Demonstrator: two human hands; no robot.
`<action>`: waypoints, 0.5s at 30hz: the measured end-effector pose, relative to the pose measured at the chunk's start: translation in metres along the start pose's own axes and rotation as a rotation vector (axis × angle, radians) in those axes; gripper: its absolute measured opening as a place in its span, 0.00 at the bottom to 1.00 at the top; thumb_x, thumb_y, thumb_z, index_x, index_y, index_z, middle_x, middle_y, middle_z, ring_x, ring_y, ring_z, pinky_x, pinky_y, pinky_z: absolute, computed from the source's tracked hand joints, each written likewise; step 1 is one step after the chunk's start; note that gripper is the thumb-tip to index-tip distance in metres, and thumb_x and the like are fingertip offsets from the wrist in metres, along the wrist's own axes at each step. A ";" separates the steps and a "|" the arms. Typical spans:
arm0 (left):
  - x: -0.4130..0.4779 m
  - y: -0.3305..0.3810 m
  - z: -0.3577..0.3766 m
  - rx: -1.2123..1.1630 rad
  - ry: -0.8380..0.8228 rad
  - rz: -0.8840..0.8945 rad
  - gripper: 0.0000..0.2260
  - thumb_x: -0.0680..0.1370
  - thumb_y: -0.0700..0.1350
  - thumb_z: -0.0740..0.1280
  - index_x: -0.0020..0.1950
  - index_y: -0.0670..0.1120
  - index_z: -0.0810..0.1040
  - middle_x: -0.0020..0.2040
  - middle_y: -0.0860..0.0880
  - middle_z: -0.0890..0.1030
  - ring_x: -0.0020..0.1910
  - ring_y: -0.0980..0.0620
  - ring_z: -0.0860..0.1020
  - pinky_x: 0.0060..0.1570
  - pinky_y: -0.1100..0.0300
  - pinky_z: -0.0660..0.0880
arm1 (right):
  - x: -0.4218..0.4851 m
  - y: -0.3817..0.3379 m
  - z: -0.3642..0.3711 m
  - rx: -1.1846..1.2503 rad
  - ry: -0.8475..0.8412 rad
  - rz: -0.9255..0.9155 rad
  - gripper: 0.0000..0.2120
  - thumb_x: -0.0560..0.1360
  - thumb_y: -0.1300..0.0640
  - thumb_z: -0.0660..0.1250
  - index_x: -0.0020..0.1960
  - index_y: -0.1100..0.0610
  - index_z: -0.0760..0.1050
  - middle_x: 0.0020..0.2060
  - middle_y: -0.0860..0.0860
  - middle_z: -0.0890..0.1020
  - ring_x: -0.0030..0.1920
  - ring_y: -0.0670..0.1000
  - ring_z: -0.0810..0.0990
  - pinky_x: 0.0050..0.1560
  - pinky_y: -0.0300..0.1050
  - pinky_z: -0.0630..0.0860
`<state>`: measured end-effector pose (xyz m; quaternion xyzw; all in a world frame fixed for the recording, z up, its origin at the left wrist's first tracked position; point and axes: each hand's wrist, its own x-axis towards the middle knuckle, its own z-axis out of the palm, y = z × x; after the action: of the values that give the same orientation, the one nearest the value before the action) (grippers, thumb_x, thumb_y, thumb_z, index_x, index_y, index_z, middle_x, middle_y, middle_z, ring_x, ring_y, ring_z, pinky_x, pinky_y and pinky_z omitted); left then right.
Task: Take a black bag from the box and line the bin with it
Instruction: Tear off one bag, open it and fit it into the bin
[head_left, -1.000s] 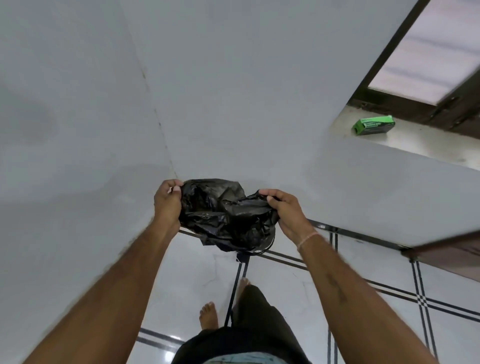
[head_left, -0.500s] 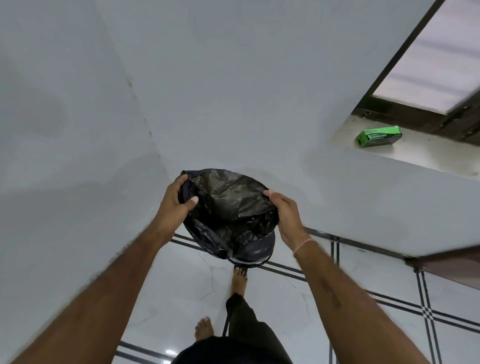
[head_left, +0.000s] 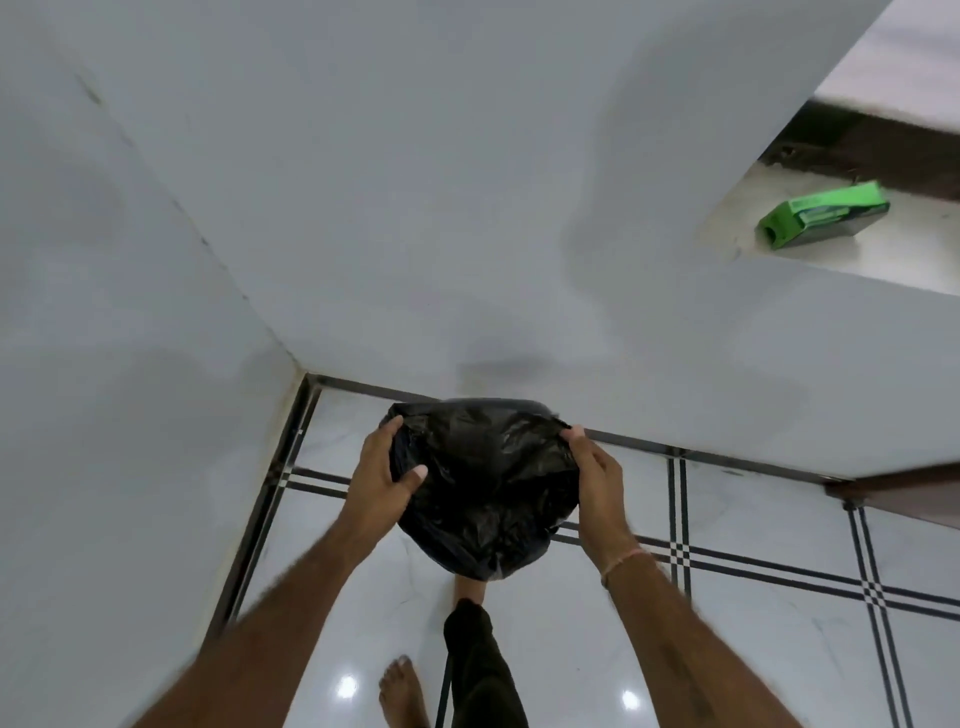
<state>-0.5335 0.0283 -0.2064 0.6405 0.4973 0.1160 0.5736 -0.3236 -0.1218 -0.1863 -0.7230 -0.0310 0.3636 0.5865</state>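
Left of centre, low in the frame, the left hand (head_left: 382, 480) grips the bag (head_left: 485, 486) at its left edge, thumb laid over the plastic and fingers curled behind it. The bag hangs in the lower middle of the frame, its mouth stretched wide between both hands and its crumpled bottom sagging toward the tiled floor (head_left: 753, 649). On the bag's right edge the right hand (head_left: 597, 491) pinches the rim, fingers closed on the film, a thin band at the wrist.

Judging progress: the bag is out of the box and opened, so the first part looks done. The lining itself is what remains. No bin can be made out for certain; if one stands under the bag, the plastic hides it, and no rim shows with film folded over it.

At the upper right, well apart from the hands, the box (head_left: 823, 215) lies on a pale ledge (head_left: 883, 260). It is green with a darker side; there is printing on its face, but it is too blurred to read
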 end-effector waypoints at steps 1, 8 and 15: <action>0.008 -0.012 0.009 0.021 -0.014 0.001 0.33 0.79 0.37 0.71 0.81 0.49 0.62 0.76 0.48 0.66 0.73 0.52 0.67 0.74 0.54 0.66 | 0.008 0.015 -0.002 -0.008 0.009 0.003 0.18 0.84 0.44 0.64 0.55 0.54 0.87 0.51 0.52 0.89 0.57 0.53 0.86 0.56 0.45 0.82; 0.067 -0.119 0.078 0.247 -0.116 0.061 0.38 0.77 0.36 0.72 0.83 0.44 0.56 0.76 0.42 0.64 0.76 0.44 0.66 0.68 0.61 0.64 | 0.081 0.121 -0.007 0.030 0.082 0.073 0.22 0.85 0.43 0.61 0.51 0.56 0.88 0.48 0.55 0.89 0.53 0.53 0.86 0.49 0.41 0.80; 0.140 -0.185 0.133 0.240 0.035 0.169 0.41 0.77 0.33 0.70 0.84 0.46 0.52 0.79 0.45 0.59 0.68 0.63 0.63 0.66 0.62 0.64 | 0.184 0.192 0.006 0.459 0.181 0.155 0.25 0.86 0.43 0.56 0.53 0.63 0.80 0.40 0.56 0.88 0.40 0.52 0.88 0.37 0.39 0.83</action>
<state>-0.4639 0.0262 -0.4643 0.7419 0.4620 0.1147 0.4721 -0.2657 -0.0893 -0.4437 -0.6007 0.1605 0.3387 0.7062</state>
